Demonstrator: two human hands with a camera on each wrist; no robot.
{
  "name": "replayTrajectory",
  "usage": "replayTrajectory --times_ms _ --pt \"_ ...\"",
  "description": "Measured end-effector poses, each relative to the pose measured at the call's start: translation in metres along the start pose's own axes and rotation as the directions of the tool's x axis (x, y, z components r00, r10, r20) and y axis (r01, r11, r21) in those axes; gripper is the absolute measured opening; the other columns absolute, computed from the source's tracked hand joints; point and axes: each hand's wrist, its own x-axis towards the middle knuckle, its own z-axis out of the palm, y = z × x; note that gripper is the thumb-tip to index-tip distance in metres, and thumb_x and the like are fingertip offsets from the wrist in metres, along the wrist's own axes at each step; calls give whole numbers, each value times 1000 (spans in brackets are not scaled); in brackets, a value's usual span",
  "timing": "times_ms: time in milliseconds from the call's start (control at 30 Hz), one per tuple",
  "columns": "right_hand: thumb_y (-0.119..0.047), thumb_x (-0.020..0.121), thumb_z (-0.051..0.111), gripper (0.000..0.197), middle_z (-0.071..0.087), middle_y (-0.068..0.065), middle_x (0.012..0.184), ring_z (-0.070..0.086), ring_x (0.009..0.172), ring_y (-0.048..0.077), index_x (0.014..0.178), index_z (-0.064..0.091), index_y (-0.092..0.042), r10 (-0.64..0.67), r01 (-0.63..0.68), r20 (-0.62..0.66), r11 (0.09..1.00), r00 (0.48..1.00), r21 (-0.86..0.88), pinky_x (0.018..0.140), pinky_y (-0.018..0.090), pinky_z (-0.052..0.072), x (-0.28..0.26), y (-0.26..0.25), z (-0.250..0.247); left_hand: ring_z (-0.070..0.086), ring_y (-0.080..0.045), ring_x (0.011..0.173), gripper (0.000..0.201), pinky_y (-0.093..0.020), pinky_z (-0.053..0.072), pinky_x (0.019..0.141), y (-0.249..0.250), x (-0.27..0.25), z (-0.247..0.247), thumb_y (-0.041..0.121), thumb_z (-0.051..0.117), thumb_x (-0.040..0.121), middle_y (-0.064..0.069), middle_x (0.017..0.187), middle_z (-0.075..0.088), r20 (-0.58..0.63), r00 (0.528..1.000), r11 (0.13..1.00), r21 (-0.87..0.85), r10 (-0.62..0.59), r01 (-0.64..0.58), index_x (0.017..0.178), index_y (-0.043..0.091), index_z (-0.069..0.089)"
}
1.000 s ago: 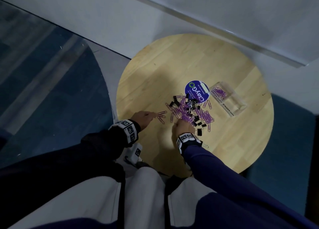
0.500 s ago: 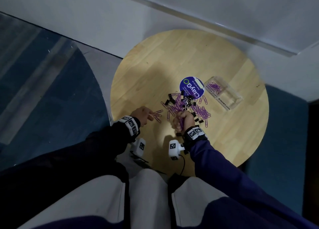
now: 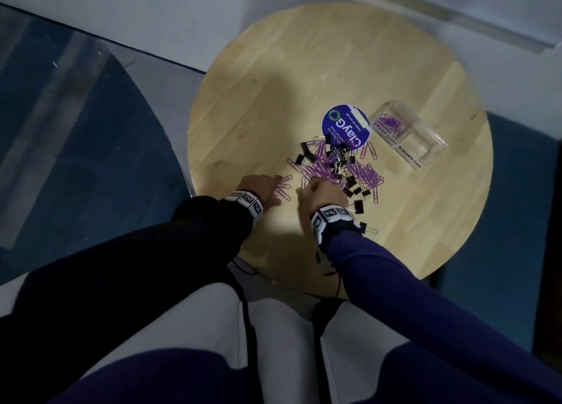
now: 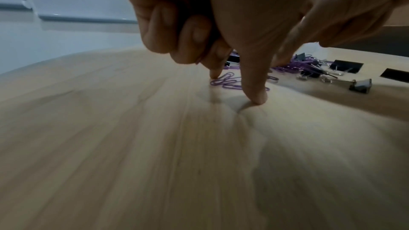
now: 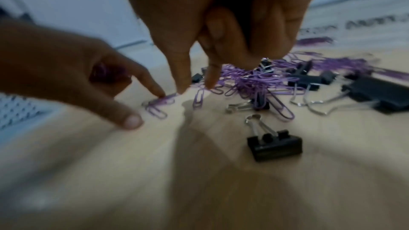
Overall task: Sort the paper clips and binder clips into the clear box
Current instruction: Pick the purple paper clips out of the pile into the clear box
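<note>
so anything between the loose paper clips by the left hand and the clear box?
Yes. The mixed clip pile lies on the straight line from the loose paper clips to the clear box. It is low; lifted clips pass over it.

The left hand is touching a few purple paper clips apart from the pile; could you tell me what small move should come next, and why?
Probably pinch those loose paper clips between forefinger and thumb. The left hand has one fingertip on them and its thumb tip on the bare table, so nothing is gripped yet. The clear box already holds purple clips in its compartment labelled for paper clips.
</note>
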Motion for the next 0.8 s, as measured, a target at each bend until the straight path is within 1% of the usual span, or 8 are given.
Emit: replayTrajectory --times_ms 100,167,233,367,567,667,733,800 --pt "-38 92 61 25 60 5 80 64 84 24 99 59 -14 -83 77 -38 989 996 -125 74 36 54 -2 -7 4 56 -30 118 42 -37 46 91 1 3 3 41 49 97 -9 127 58 -34 998 997 62 50 -48 131 17 51" --pt "-28 95 56 15 61 6 78 66 83 26 100 61 -14 -133 123 -60 980 989 -160 71 37 55 -6 -8 8 58 -30 115 35 -37 47 86 4 3 6 37 46 98 -10 122 59 -34 996 990 122 80 -76 123 15 57" --pt "-21 98 51 15 63 8 80 67 83 27 100 64 -13 -144 129 -73 976 987 -173 73 38 56 -8 -10 10 59 -30 113 30 -36 48 84 6 2 9 32 44 99 -9 120 61 -43 995 984 157 94 -86 118 15 60" --pt "-24 102 43 25 69 11 86 68 84 28 102 64 -11 -159 142 -91 974 983 -174 72 36 56 -7 -14 13 62 -32 107 26 -36 49 83 9 1 13 30 48 96 -9 114 65 -73 996 990 135 44 -34 110 14 62" --pt "-18 100 43 24 70 12 93 69 88 27 110 60 -4 -248 231 -39 942 968 -244 74 35 54 -8 -11 12 64 -34 99 30 -34 49 79 9 2 12 35 52 91 -12 107 68 -45 995 996 4 -88 89 106 11 64" --pt "-30 97 48 22 63 5 80 64 77 23 102 59 -12 -172 165 -54 980 984 -114 68 30 51 -13 -3 9 64 -33 98 32 -33 51 79 7 0 19 37 56 89 -11 106 68 -20 988 986 -73 -153 151 105 13 66" --pt "-36 93 49 22 58 1 74 62 72 23 97 56 -16 -60 67 -81 994 995 83 68 31 52 -17 7 5 65 -33 94 32 -35 52 79 7 0 24 39 56 87 -11 104 68 -15 986 980 -117 -166 164 105 13 65" --pt "-37 95 43 28 58 4 76 58 74 24 97 58 -13 35 -13 -82 967 996 256 70 31 48 -21 16 -6 65 -34 91 34 -36 53 78 9 -1 25 40 56 87 -11 103 68 -14 986 976 -145 -167 164 106 13 62"
